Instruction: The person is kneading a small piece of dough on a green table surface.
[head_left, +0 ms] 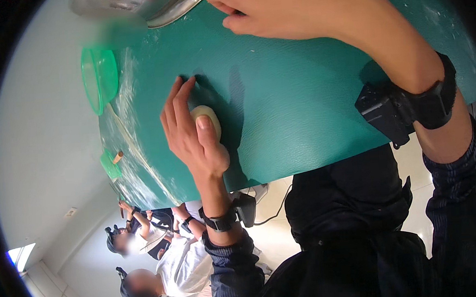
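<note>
On the green table mat [301, 117] rests a smooth, pale round piece of dough [208, 117]. My left hand [190, 132] is wrapped round it, thumb on its top and fingers along its far left side. At the top edge of the view my right hand [256, 8] has its fingers curled together beside the shiny rim of a metal bowl [177, 8]. Its fingertips are partly hidden, so whatever they hold cannot be made out. Black devices are strapped to both my wrists.
A translucent green plastic basin [100, 80] stands at the left edge of the table. Beyond it is a smaller green container [110, 165] by a wooden handle [118, 157]. White flour [136, 174] streaks the left side. Two people [182, 269] work at the lower left.
</note>
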### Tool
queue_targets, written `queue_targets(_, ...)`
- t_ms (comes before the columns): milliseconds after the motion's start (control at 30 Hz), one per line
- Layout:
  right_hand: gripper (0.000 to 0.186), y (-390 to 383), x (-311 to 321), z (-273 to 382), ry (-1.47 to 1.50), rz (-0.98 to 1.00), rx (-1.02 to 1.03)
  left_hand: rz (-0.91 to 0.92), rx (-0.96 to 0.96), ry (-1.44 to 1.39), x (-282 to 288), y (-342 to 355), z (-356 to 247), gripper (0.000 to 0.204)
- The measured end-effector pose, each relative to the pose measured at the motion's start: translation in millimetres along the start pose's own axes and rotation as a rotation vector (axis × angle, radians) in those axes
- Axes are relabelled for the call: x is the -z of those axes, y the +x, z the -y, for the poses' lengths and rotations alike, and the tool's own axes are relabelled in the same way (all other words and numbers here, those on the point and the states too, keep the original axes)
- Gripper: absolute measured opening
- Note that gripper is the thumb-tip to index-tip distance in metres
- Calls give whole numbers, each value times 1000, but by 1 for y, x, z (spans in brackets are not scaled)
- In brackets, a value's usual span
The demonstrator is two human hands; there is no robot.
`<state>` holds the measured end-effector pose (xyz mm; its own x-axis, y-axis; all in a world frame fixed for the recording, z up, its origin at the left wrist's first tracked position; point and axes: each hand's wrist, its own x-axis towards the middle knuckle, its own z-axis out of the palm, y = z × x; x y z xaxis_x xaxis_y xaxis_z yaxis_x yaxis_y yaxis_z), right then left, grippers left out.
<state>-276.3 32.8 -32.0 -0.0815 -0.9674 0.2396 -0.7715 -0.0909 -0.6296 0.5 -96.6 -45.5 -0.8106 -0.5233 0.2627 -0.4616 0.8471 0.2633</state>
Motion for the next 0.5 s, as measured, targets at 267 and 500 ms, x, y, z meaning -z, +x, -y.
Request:
queue_targets(267,24,10,1,14,-53,28,-94,-42,32,73,-10,16,4,74)
queue_targets(500,23,21,-6,12,-88,62,-146,-70,38,45,-13,36,11,51)
